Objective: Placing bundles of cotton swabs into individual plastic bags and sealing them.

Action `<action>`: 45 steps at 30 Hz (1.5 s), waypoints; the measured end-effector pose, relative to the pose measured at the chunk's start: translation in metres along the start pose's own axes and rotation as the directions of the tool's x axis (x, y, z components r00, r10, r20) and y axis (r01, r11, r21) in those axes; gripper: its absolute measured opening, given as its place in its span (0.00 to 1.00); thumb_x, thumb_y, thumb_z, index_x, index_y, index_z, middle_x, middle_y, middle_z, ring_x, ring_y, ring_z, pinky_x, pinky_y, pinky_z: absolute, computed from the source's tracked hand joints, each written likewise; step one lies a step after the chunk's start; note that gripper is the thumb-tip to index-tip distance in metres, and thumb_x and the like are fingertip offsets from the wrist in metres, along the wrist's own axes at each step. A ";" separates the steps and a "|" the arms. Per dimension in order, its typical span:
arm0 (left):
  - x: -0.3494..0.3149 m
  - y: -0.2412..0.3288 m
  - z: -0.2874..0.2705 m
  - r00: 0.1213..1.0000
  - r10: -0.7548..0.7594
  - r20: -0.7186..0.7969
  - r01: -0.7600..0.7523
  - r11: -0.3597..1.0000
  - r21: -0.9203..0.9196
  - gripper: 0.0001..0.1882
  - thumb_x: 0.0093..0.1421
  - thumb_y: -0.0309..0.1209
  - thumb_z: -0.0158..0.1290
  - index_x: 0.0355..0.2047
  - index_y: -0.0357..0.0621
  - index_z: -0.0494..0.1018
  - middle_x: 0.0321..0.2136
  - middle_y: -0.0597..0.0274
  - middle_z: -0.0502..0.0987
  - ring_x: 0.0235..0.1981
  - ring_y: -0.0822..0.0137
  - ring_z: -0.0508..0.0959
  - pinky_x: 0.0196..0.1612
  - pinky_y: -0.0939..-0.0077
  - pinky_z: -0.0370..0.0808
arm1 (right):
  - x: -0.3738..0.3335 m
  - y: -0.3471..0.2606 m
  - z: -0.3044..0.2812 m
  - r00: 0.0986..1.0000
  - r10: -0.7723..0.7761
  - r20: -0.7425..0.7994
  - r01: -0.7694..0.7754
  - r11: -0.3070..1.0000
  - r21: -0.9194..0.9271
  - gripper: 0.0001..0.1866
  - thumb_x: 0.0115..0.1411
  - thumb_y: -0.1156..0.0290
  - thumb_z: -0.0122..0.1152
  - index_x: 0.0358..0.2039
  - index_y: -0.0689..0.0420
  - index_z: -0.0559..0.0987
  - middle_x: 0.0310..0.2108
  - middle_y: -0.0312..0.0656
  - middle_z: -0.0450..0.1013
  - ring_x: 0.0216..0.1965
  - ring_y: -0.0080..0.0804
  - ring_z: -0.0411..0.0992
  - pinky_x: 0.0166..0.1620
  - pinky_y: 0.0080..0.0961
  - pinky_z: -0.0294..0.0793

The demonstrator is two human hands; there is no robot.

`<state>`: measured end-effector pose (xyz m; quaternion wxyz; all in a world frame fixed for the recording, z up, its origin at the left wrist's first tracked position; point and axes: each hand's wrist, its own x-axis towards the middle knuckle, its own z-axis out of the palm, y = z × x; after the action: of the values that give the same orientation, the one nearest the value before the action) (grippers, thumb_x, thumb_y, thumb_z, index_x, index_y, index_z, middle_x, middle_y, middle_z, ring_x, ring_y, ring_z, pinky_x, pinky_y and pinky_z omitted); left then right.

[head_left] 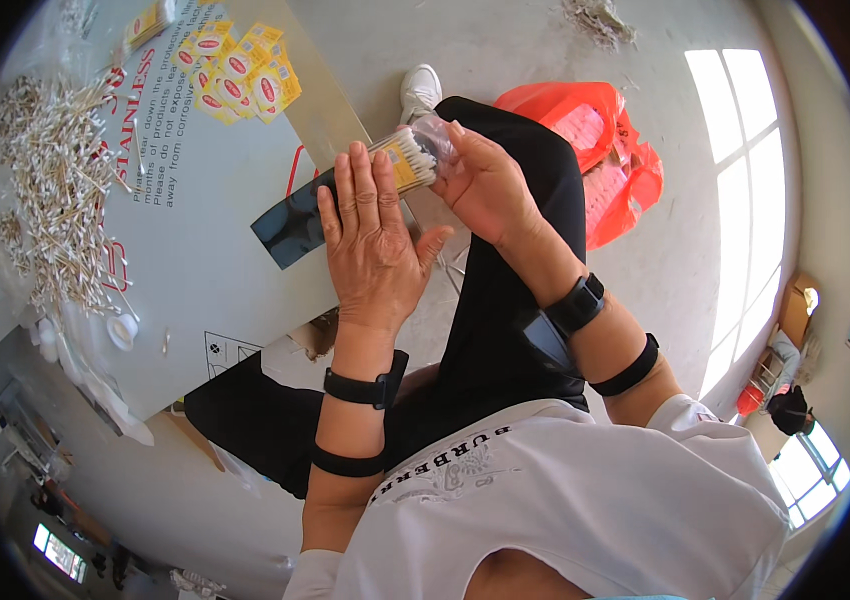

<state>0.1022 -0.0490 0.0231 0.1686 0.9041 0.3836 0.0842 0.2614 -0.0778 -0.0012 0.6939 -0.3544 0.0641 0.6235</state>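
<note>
A pack of cotton swabs (411, 160) with a yellow label and clear plastic wrap lies past the table's right edge, between my hands. My left hand (375, 240) is flat, fingers straight, its fingertips against the label end of the pack. Below those fingers, a dark glossy strip (290, 228) rests on the table. My right hand (490, 185) curls around the other end, its fingers on the crinkled clear plastic (433, 132). White swab tips show there; part of the pack is hidden by my left fingers.
On the grey printed table (205, 220), loose cotton swabs (60, 190) form a big heap at left. Several yellow labels (235, 70) lie at the far side, near another labelled pack (150, 22). A red plastic bag (605, 150) sits on the floor beyond my leg.
</note>
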 end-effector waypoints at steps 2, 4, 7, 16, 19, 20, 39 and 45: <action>0.001 0.001 0.004 1.000 -0.011 -0.010 0.011 1.000 0.012 0.50 0.63 0.64 0.39 0.70 0.37 0.45 0.71 0.43 0.46 0.72 0.45 0.46 0.70 0.46 0.42 | -0.005 0.001 0.000 0.998 0.026 0.059 -0.030 0.997 0.064 0.22 0.72 0.66 0.44 0.60 0.67 0.66 0.54 0.46 0.71 0.55 0.34 0.70 0.59 0.34 0.69; 0.005 0.003 0.005 0.999 -0.017 -0.031 0.018 1.000 0.025 0.50 0.62 0.64 0.40 0.70 0.37 0.45 0.70 0.43 0.46 0.72 0.45 0.46 0.70 0.46 0.43 | -0.005 -0.003 -0.002 0.985 0.042 0.164 -0.041 0.999 -0.009 0.26 0.72 0.60 0.43 0.62 0.66 0.64 0.62 0.50 0.66 0.64 0.39 0.63 0.66 0.35 0.61; 0.005 0.005 0.005 1.000 -0.017 -0.018 0.017 1.000 0.006 0.51 0.61 0.63 0.45 0.70 0.37 0.44 0.70 0.43 0.46 0.72 0.44 0.46 0.70 0.46 0.44 | -0.004 -0.002 -0.002 0.990 0.057 0.132 -0.068 0.995 0.079 0.22 0.71 0.63 0.47 0.58 0.67 0.69 0.54 0.47 0.71 0.55 0.36 0.71 0.59 0.36 0.70; 0.005 -0.005 -0.003 0.989 0.008 -0.149 -0.032 0.986 -0.161 0.43 0.63 0.44 0.54 0.69 0.37 0.48 0.70 0.42 0.49 0.70 0.44 0.50 0.69 0.49 0.48 | 0.002 0.005 0.025 0.956 -0.289 -0.057 0.180 0.725 -0.665 0.35 0.58 0.52 0.68 0.53 0.70 0.73 0.42 0.46 0.78 0.43 0.35 0.76 0.47 0.31 0.76; -0.004 -0.021 -0.021 0.923 -0.162 -0.349 0.007 0.914 -0.407 0.32 0.63 0.31 0.53 0.65 0.34 0.58 0.66 0.41 0.56 0.67 0.43 0.57 0.67 0.52 0.55 | 0.007 0.003 0.024 0.863 -0.502 0.057 0.255 0.335 -0.907 0.37 0.57 0.47 0.68 0.52 0.70 0.73 0.38 0.50 0.78 0.41 0.35 0.77 0.44 0.30 0.75; -0.009 -0.035 -0.020 0.898 -0.186 -0.399 0.002 0.908 -0.419 0.25 0.63 0.28 0.52 0.59 0.33 0.64 0.59 0.44 0.67 0.62 0.44 0.66 0.63 0.53 0.61 | 0.007 0.004 0.024 0.866 -0.495 0.069 0.254 0.317 -0.914 0.37 0.57 0.47 0.68 0.52 0.70 0.73 0.38 0.50 0.78 0.41 0.35 0.77 0.44 0.30 0.75; -0.044 -0.024 0.001 0.973 -0.203 -0.110 0.156 0.931 -0.331 0.47 0.56 0.54 0.56 0.67 0.36 0.57 0.71 0.51 0.49 0.73 0.59 0.42 0.71 0.46 0.36 | 0.013 0.018 0.024 0.880 -0.458 -0.126 0.136 0.498 -0.856 0.24 0.60 0.43 0.62 0.33 0.54 0.78 0.27 0.33 0.76 0.25 0.18 0.74 0.24 0.17 0.73; -0.038 -0.020 0.003 0.980 -0.174 -0.092 0.142 0.950 -0.278 0.48 0.55 0.57 0.55 0.66 0.36 0.58 0.70 0.51 0.50 0.73 0.59 0.42 0.71 0.42 0.36 | 0.018 0.013 0.012 0.899 -0.427 -0.098 0.148 0.507 -0.849 0.20 0.64 0.48 0.59 0.33 0.55 0.77 0.30 0.36 0.77 0.29 0.25 0.77 0.30 0.25 0.79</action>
<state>0.0636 -0.0637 0.0120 0.2742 0.8325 0.4489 0.1739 0.2493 -0.0567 -0.0065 0.5233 -0.7310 -0.1923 0.3934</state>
